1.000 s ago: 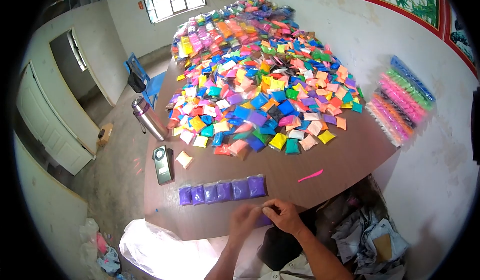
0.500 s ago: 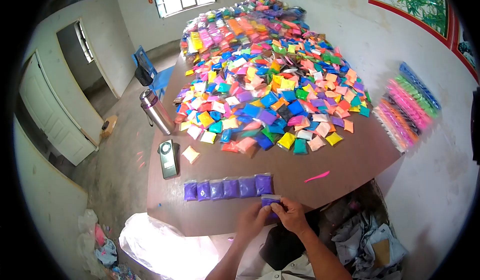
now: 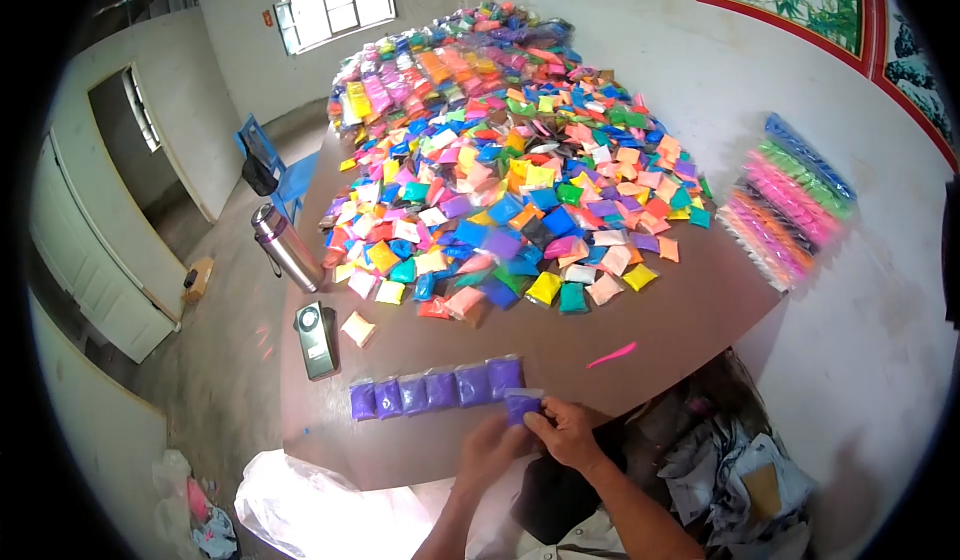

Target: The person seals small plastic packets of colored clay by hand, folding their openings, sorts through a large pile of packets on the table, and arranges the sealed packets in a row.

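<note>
A small clear bag of purple material (image 3: 521, 407) is pinched between the thumb and fingers of my right hand (image 3: 566, 434), close above the table's front edge. My left hand (image 3: 490, 450) is beside and below the bag's lower left side; motion smears its fingers, so I cannot tell whether they touch the bag. Just past the hands, several similar purple bags (image 3: 440, 390) lie side by side in a row on the brown table (image 3: 450, 345). The rightmost one of the row is close to the held bag.
A big heap of colourful small bags (image 3: 520, 180) covers the table's far part. A steel flask (image 3: 288, 250), a dark green box-shaped device (image 3: 317, 342) and one peach bag (image 3: 358, 329) stand or lie at left. A pink plastic tool (image 3: 612, 355) lies at right. White plastic sheeting (image 3: 300, 510) hangs below.
The view has shifted, so the table appears lower and further left. My left hand has drawn slightly down and away from the bag, while my right hand still holds it.
</note>
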{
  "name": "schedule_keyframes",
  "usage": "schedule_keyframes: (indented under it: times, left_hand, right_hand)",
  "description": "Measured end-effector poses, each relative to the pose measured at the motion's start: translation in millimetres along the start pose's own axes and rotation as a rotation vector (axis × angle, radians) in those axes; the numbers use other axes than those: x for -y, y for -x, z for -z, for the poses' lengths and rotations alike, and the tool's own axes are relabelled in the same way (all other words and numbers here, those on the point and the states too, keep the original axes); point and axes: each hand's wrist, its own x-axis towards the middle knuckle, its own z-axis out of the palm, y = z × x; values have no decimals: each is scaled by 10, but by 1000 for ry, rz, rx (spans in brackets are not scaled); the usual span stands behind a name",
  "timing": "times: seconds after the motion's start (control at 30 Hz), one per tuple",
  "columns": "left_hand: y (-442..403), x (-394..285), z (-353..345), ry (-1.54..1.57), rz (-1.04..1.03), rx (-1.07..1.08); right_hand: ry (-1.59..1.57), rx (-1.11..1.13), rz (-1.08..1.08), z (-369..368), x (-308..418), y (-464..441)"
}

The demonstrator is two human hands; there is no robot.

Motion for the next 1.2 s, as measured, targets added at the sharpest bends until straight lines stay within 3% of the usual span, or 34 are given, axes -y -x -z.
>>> schedule_keyframes:
  times: [0.3,0.43,0.53,0.6,0.7,0.8,1.03,1.1,1.2]
  left_hand:
    - [-37,102,98,53,-76,-21]
    - [10,-235,-45,121,-49,-6]
    - [10,-148,-18,152,-44,13]
    - [-18,-89,32,124,-84,25]
    - [10,-98,53,81,-126,40]
    - [20,-88,43,45,-141,53]
    - [-50,-51,46,-80,-130,34]
    - [-79,49,95,-65,-161,46]
    - [-72,129,109,-30,-193,40]
  right_hand:
    - [48,60,50,24,89,-17]
    - [-13,26,83,-24,-24,-34]
    - [-219,32,-93,-30,35,0]
    - [87,25,71,-27,15,-58]
    - [258,21,85,45,179,-19]
    - [27,-50,103,-41,-79,-73]
    - [-69,-105,196,-53,-140,-90]
    - [152,-82,285,-25,-147,-99]
    - [155,-17,201,-39,-161,-85]
